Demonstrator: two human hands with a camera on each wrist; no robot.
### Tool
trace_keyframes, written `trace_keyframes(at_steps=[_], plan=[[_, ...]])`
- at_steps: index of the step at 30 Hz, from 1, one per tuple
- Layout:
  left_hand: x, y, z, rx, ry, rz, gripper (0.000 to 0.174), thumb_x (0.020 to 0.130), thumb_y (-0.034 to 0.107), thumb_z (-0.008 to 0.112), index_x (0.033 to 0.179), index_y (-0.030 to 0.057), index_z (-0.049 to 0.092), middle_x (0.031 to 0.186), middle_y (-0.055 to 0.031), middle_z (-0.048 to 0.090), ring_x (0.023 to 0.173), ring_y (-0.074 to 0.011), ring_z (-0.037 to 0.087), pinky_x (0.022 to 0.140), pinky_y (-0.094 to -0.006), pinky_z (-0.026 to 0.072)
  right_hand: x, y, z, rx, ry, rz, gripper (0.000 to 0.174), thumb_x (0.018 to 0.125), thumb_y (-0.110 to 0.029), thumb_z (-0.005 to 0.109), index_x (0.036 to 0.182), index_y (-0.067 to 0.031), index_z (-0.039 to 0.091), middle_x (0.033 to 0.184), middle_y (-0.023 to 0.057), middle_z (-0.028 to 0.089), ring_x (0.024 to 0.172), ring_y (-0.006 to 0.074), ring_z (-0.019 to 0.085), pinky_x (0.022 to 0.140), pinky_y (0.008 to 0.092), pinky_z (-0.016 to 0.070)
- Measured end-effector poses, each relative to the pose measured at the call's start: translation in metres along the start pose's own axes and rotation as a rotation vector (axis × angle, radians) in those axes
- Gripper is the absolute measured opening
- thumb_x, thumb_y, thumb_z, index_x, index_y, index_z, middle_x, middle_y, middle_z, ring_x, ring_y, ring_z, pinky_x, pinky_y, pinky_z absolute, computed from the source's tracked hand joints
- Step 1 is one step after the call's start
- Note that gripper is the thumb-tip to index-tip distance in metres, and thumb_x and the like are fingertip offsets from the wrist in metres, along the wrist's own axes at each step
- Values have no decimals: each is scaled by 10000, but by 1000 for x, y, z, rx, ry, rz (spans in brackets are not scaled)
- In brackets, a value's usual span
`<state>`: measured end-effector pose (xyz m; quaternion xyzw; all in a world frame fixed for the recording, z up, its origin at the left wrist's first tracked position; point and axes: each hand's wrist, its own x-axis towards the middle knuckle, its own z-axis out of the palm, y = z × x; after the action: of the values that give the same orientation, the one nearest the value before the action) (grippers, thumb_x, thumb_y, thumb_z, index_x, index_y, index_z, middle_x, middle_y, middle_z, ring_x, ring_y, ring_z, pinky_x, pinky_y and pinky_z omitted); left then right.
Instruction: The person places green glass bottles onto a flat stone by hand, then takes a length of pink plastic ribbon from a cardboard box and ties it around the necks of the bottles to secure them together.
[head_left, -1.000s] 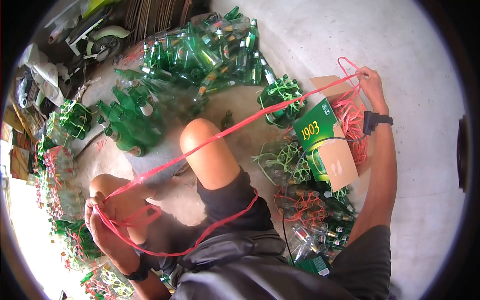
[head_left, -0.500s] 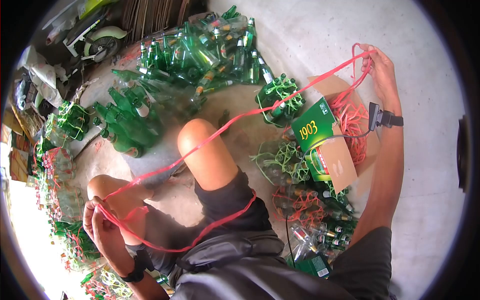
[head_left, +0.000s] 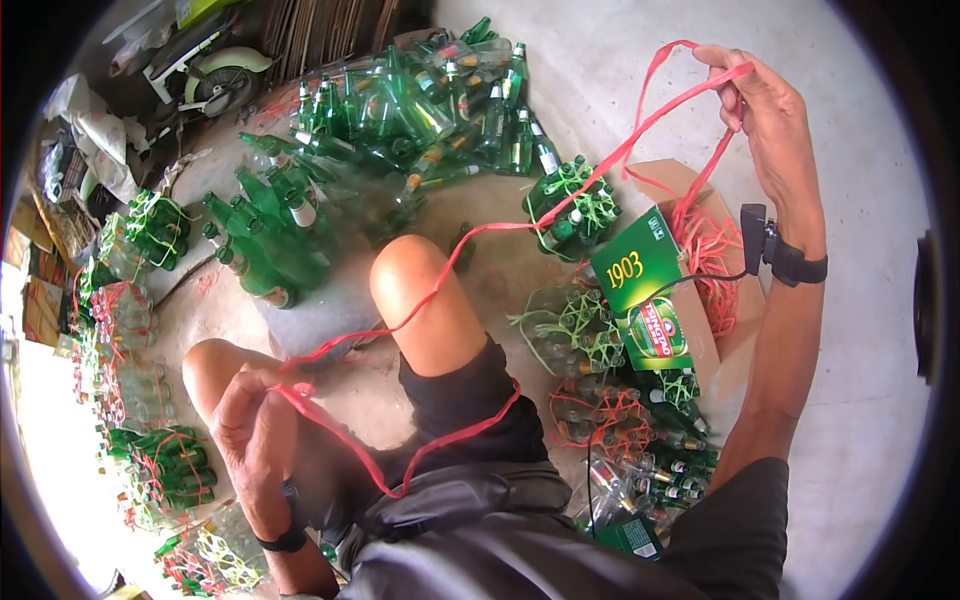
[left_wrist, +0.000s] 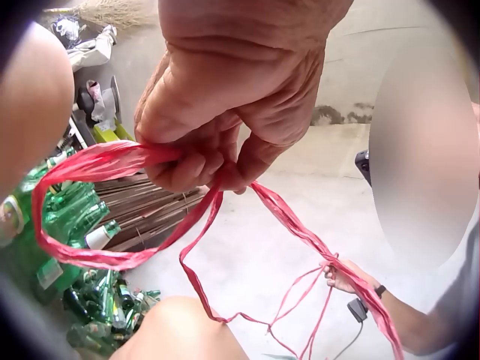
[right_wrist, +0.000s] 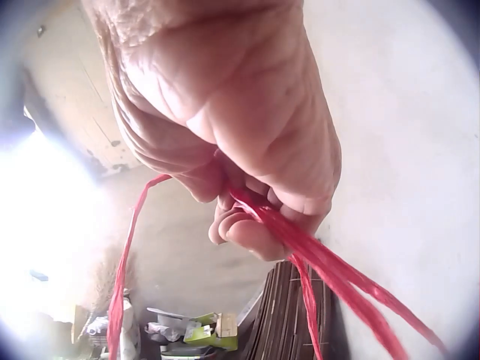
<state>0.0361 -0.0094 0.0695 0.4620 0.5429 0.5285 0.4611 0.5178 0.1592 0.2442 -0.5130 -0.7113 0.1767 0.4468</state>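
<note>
A long strand of red plastic twine (head_left: 470, 430) runs between both hands, crossing over the bent knee and looping low across the lap. My left hand (head_left: 258, 430) pinches it between thumb and fingers near the other knee; the left wrist view has a loop of twine (left_wrist: 105, 259) hanging beside those fingertips. Raised at the upper right, my right hand (head_left: 775, 125) holds the twine in curled fingers, and several strands (right_wrist: 337, 281) trail from it in the right wrist view. Below that hand, a green cardboard beer box (head_left: 625, 270) holds a tangle of red twine (head_left: 718, 285).
Loose green bottles (head_left: 400, 110) lie heaped ahead, with upright bottles (head_left: 260, 235) left of the knee. Bottle bundles tied with green twine (head_left: 575, 205) and red twine (head_left: 600, 415) stand beside the box. A cable (head_left: 700, 278) runs from the right wrist camera.
My right hand has moved up and outward, lifting more twine above the box. My left hand has shifted inward. The strand between them has gone from taut to sagging.
</note>
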Motion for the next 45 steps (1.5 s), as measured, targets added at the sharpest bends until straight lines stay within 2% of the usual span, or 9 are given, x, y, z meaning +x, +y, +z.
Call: trace_keyframes(at_steps=[11, 14, 18, 21, 23, 28, 31, 33, 45], plan=[[14, -4, 10, 643, -481, 208, 285, 925, -72, 492, 1157, -43, 655, 1124, -180, 688, 996, -280, 679, 891, -362, 524, -26, -89, 51, -219, -163, -158, 452, 1066, -365, 548, 1154, 47, 711, 932, 16, 588, 753, 63, 450, 639, 212, 364], [15, 9, 26, 829, -386, 333, 266, 928, -57, 515, 1151, -32, 658, 1149, -198, 683, 1029, -315, 673, 888, -389, 524, -44, -91, 77, -230, -299, -261, 480, 1061, -394, 544, 1142, 52, 704, 891, 15, 549, 769, 96, 488, 680, 233, 398], [24, 21, 46, 430, -279, 356, 365, 894, 12, 640, 1259, 4, 643, 1258, -177, 673, 1145, -328, 658, 967, -387, 517, -65, -91, 112, -123, -490, -287, 475, 1036, -417, 568, 1123, 31, 700, 881, 68, 554, 784, 147, 559, 705, 258, 437], [26, 34, 71, 248, -335, 469, 441, 934, 149, 686, 1320, -41, 587, 1278, -221, 657, 1196, -353, 635, 1041, -412, 471, -82, -89, 139, -98, -582, -271, 260, 1016, -183, 619, 1132, 42, 678, 896, 92, 577, 826, 190, 623, 711, 312, 501], [28, 37, 84, 276, -457, 436, 498, 980, 247, 671, 1354, -64, 562, 1294, -192, 651, 1228, -254, 614, 1063, -375, 447, -92, -86, 158, -67, -612, -248, 206, 930, 52, 624, 1133, 56, 658, 917, 108, 585, 841, 227, 648, 717, 358, 532], [27, 19, 99, -61, -545, 118, 344, 1037, 183, 603, 1290, -50, 602, 1148, -115, 689, 1092, -170, 638, 974, -321, 492, -106, -70, 187, -133, -580, -292, 289, 850, 75, 655, 1138, 59, 656, 934, 116, 565, 816, 224, 628, 687, 336, 503], [25, 4, 99, -119, -566, -58, 285, 1082, 188, 533, 1220, -36, 644, 956, -3, 662, 869, -56, 586, 780, -232, 490, -114, -64, 194, -44, -566, -197, 234, 857, 18, 671, 1090, 38, 649, 918, 169, 582, 791, 360, 630, 690, 423, 499], [25, 2, 96, -91, -574, -76, 277, 1082, 181, 532, 1220, -31, 647, 939, 5, 651, 853, -48, 565, 759, -220, 476, -118, -58, 194, 4, -602, -136, 404, 831, 90, 683, 1228, 32, 637, 978, 84, 571, 848, 166, 606, 712, 297, 503], [26, -5, 85, -135, -391, 33, 203, 1048, 142, 607, 1086, -26, 714, 917, 11, 680, 816, -31, 560, 715, -213, 462, -126, -49, 168, 407, -549, 136, 399, 959, 18, 529, 1354, 42, 583, 1110, 93, 622, 1016, 182, 638, 918, 338, 533]])
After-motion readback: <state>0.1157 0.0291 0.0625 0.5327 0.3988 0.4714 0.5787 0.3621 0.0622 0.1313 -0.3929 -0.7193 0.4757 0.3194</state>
